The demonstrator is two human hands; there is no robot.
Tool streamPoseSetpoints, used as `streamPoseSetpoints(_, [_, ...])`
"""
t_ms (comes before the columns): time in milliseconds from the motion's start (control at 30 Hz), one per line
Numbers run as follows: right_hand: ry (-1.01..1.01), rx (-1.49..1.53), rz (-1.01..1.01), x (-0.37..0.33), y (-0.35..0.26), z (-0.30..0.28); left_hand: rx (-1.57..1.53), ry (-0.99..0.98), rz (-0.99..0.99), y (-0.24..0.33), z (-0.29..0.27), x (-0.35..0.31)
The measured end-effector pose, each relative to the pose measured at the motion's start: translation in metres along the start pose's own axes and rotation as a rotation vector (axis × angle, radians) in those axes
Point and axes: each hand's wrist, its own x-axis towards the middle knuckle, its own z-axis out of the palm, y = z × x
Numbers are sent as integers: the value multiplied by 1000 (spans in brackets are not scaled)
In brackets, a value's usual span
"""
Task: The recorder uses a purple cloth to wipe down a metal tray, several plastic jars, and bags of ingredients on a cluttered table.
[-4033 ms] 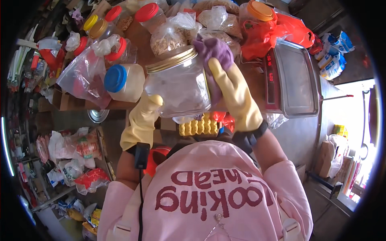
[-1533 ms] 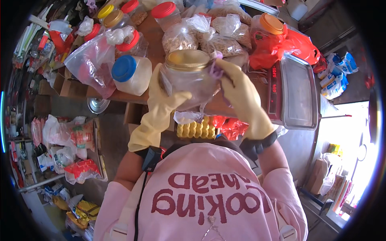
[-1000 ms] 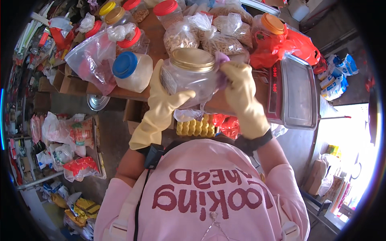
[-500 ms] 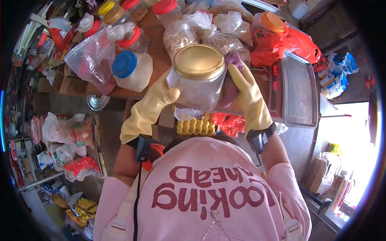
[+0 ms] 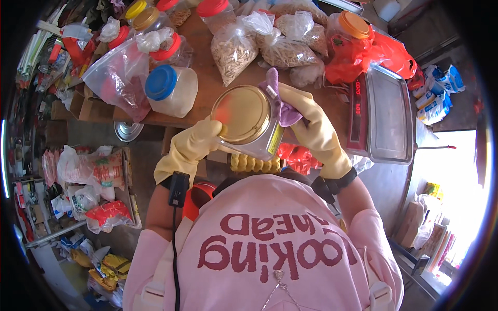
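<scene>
One gold-lidded jar (image 5: 248, 122) with one yellow label (image 5: 275, 141) is at the table edge (image 5: 204, 108); remotely, I see the left hand (image 5: 193, 144) grasping it, the right hand (image 5: 315, 123) clutching one purple cloth (image 5: 283, 106) against it. One scale (image 5: 385, 116) shows red digits (image 5: 358, 97).

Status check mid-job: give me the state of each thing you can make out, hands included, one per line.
Left hand: gloved, gripping the jar
Right hand: gloved, holding the cloth
Gold-lidded jar: lid on, held tilted
Purple cloth: bunched, against the jar's right side
Blue-lidded jar: lid on
Orange-lidded jar: lid on
Scale: red display lit
Front bag of dry pieces: filled, top gathered
</scene>
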Motion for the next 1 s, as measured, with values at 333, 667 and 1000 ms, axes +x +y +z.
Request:
streamPoseSetpoints(333, [175,431,496,-8,-10,12,162,318,671,3,47,26])
streamPoseSetpoints(667, [-220,-64,-296,57,-3,57,327,516,906,17,58,38])
streamPoseSetpoints(1000, [150,-218,33,41,33,71,862,815,558,-22,32,53])
